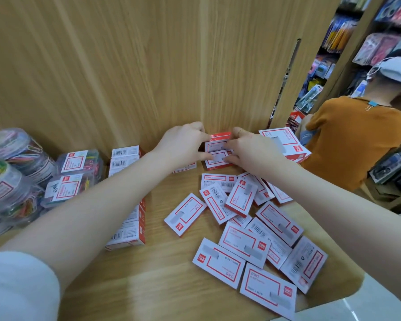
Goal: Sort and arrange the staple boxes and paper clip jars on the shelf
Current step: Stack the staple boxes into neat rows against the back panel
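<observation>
Several white-and-red staple boxes (245, 230) lie scattered flat on the wooden shelf (162, 274) at the right. A small upright stack of staple boxes (216, 150) stands at the back corner, and both hands press on it: my left hand (183, 144) from the left, my right hand (250, 149) from the right. A neat row of boxes (127, 200) runs front to back left of centre. Clear paper clip jars (12, 172) and square clip tubs (77, 172) with coloured clips sit at the far left.
Wooden back panels (125, 66) close the shelf behind. A larger staple box (285, 142) rests at the back right. A person in an orange shirt (357, 137) crouches to the right before racks of stationery (333, 54). The shelf's front edge curves at the lower right.
</observation>
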A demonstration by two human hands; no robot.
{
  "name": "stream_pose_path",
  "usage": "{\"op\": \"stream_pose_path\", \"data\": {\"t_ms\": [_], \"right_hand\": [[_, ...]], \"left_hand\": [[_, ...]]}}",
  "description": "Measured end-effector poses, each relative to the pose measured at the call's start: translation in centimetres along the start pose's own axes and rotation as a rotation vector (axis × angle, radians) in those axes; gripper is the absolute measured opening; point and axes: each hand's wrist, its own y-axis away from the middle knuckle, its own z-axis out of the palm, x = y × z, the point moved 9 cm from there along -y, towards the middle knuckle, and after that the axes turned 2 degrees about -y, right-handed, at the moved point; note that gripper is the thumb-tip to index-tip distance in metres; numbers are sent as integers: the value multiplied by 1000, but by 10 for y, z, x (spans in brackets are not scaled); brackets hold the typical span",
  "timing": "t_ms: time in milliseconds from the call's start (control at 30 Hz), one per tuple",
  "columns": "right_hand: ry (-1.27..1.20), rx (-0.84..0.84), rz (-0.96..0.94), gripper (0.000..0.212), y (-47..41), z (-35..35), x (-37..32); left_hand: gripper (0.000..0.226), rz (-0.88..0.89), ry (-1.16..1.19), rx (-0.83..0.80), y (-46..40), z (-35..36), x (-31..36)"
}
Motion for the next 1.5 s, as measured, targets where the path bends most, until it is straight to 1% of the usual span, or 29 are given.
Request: {"op": "stream_pose_path", "data": {"t_ms": [100,200,233,333,467,500,600,700,767,833,900,967,1033,1133,1300,1500], "right_hand": [[-7,-80,23,35,1,11,-1],[-220,-114,113,35,1,15,11],[-257,-134,132,34,0,15,15],[-216,-206,104,33,-2,15,15],[-147,-258,59,40,-2,19,5],[-125,-264,50,39,-1,20,2],[-116,-193,48,35,3,14,-1],[-51,4,75,31,7,7,2],[-45,96,117,28,7,9,5],[-160,151,181,27,4,10,11],[-300,202,228,36,-1,6,15],[-411,243,263,46,-4,1,18],[-473,256,308,52,-6,-1,22],[-496,214,339,49,-8,4,24],[-517,213,311,44,-9,5,24],[-498,219,230,42,-12,7,12]], "left_hand": [[52,18,-14,1,1,1,0],[36,47,-28,42,0,-3,1],[33,52,-36,59,-1,-3,0],[28,56,-68,105,-3,-5,-1],[29,30,-26,109,-2,-4,-3],[29,33,-26,114,-2,-4,-3],[29,40,-8,118,0,-5,-2],[32,36,17,102,2,-5,-2],[35,30,40,109,4,-7,0],[41,39,33,129,6,-10,3],[48,60,-9,123,6,-9,5],[49,60,-56,86,3,-5,3],[43,55,-82,72,0,-3,2],[37,53,-91,81,-3,-3,2],[37,48,-143,79,-4,-3,2],[35,27,-245,47,1,-5,-1]]}}
